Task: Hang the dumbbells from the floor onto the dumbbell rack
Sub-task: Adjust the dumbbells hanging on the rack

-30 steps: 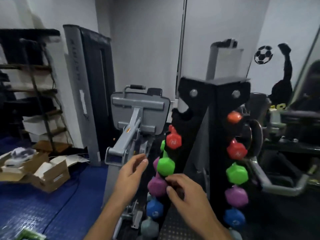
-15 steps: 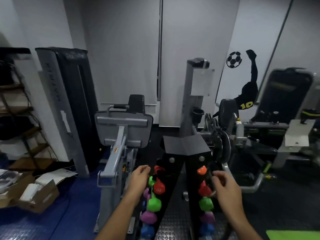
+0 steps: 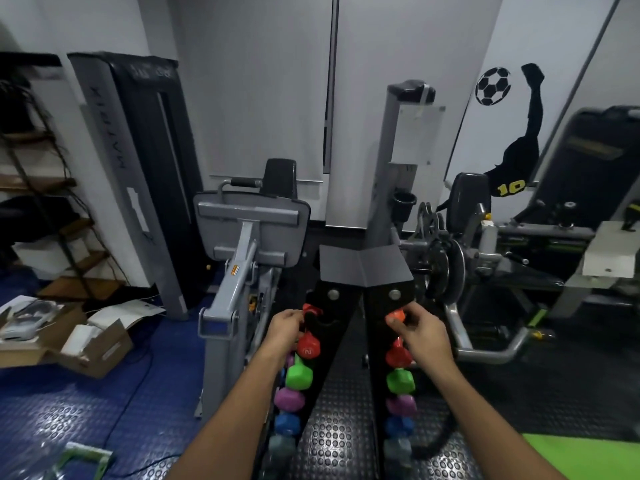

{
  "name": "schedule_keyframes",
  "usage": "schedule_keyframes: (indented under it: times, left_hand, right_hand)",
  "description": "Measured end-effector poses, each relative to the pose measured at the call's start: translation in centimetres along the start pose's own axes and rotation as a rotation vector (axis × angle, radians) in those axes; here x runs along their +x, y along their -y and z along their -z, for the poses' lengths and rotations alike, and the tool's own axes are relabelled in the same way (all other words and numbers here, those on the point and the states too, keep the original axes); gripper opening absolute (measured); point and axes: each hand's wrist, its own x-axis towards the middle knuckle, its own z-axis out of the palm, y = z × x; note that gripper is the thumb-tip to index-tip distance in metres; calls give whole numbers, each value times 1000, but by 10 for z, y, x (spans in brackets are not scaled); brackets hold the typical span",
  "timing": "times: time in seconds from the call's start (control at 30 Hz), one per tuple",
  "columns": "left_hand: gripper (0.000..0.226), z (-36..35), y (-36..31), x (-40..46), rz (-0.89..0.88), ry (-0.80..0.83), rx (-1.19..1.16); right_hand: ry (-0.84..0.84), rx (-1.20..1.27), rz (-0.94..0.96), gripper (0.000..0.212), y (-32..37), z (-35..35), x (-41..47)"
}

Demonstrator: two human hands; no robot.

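Note:
The black A-frame dumbbell rack [image 3: 363, 271] stands in front of me, seen end-on. Each side carries a column of coloured dumbbells: red [image 3: 308, 348], green [image 3: 299, 375], purple [image 3: 290, 400] and blue [image 3: 287, 424] on the left, with matching colours on the right. My left hand [image 3: 285, 329] is curled around the top left orange-red dumbbell [image 3: 310, 310]. On the other side, my right hand [image 3: 424, 336] pinches the top right orange dumbbell [image 3: 396, 315]. Both dumbbells sit at the rack's uppermost slots. Their handles are hidden behind my hands.
A grey exercise machine [image 3: 249, 237] stands close on the rack's left. A plate-loaded machine [image 3: 446, 271] stands right of it. Open cardboard boxes [image 3: 86, 344] lie on the blue floor at left. Black studded mat [image 3: 339, 427] runs between the rack's legs.
Both hands have risen from the lower dumbbells to the rack's top slots and closed on the top pair. The view has pulled back and now looks down on the rack.

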Motion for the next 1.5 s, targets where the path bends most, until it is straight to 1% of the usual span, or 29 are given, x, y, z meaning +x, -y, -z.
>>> schedule_keyframes:
  times: [0.17,0.23,0.37,0.5,0.57,0.67,0.73,0.83,0.93,1.0,1.1,1.17,1.27,1.37,1.5]
  left_hand:
    - [21,1,-1,8,5,0,40]
    - [21,0,-1,10,6,15,49]
    - [21,2,-1,7,10,44,55]
    - [19,13,-2,6,7,73,42]
    - [18,19,-2,6,-1,81,38]
    - [18,23,-2,6,-44,74,40]
    - [17,22,-5,5,-127,26,66]
    - [19,15,-21,-3,-282,-55,152]
    - [26,8,-42,-19,-412,-86,173]
    - [28,4,-53,-27,-454,-88,165]
    - [26,-3,-61,-36,-467,-61,150]
    - [26,-12,-66,-42,-472,-60,154]
    - [33,-27,-72,-53,-509,-89,207]
    - [41,-39,-77,-64,-539,-122,287]
    - [42,-44,-83,-70,-553,-166,328]
  right_hand:
    - [63,-45,48,15,2,5,8]
    - [99,5,10,16,6,6,12]
    - [109,106,-48,20,11,7,15]
    - [61,192,-59,21,12,12,11]
    - [50,140,4,24,14,19,12]
    - [108,-25,139,27,15,26,18]
    - [132,-109,171,24,12,26,25]
    - [140,-157,162,29,9,30,34]
    - [167,-96,112,28,7,34,35]
    - [166,-10,68,28,1,36,35]
    - [138,255,-48,24,-4,45,33]
    - [118,413,-86,20,-7,54,29]
    - [135,525,-51,20,-11,62,23]
    - [128,520,50,27,-17,59,20]
    - [73,437,141,36,-23,46,22]
